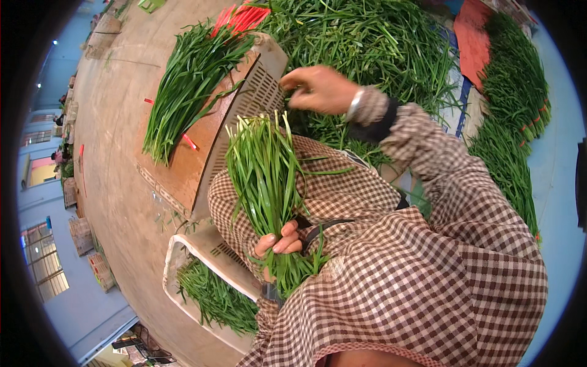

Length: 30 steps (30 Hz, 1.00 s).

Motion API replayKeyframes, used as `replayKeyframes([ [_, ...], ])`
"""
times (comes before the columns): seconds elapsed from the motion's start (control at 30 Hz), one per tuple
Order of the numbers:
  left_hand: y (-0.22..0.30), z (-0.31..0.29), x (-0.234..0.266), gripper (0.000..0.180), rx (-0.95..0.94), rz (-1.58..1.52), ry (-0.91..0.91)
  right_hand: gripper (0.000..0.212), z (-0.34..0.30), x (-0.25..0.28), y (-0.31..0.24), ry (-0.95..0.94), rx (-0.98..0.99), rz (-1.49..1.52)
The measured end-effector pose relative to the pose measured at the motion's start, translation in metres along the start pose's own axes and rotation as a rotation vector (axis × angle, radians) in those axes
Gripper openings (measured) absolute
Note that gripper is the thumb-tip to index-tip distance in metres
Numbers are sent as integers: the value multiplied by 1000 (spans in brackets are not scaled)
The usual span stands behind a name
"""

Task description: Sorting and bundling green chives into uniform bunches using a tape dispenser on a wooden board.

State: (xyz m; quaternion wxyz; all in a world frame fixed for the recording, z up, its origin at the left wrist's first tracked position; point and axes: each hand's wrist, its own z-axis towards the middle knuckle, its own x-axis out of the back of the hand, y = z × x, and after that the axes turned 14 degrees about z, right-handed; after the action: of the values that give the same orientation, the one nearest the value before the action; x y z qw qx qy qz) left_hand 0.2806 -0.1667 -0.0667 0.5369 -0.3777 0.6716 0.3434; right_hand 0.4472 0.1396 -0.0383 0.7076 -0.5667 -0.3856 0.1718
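Observation:
My left hand [280,242] is closed round the leafy end of a bunch of green chives [262,165], held over my lap with the pale cut ends pointing away from me. My right hand [323,89] is raised beyond the bunch, near the side of an upturned pale plastic crate [264,82]. Its fingers are loosely bent, a little blurred, with a gap to the thumb and nothing visible in them. Another chive bunch [189,88] lies on a brown board [214,131] on the crate, with a red strip [190,142] by it.
A big loose heap of chives [367,49] spreads beyond my right hand. Red strips [239,17] lie at the board's far end. A white crate [174,260] at lower left holds more chives [217,300]. Tied bunches [507,159] line the right side. Concrete floor [110,153] extends left.

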Motion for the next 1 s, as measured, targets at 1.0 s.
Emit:
replayKeyframes([
  [1.0, 13, -13, 2, 18, 99, 225, 208, 41, -5, -25, 53, 71, -55, 386],
])
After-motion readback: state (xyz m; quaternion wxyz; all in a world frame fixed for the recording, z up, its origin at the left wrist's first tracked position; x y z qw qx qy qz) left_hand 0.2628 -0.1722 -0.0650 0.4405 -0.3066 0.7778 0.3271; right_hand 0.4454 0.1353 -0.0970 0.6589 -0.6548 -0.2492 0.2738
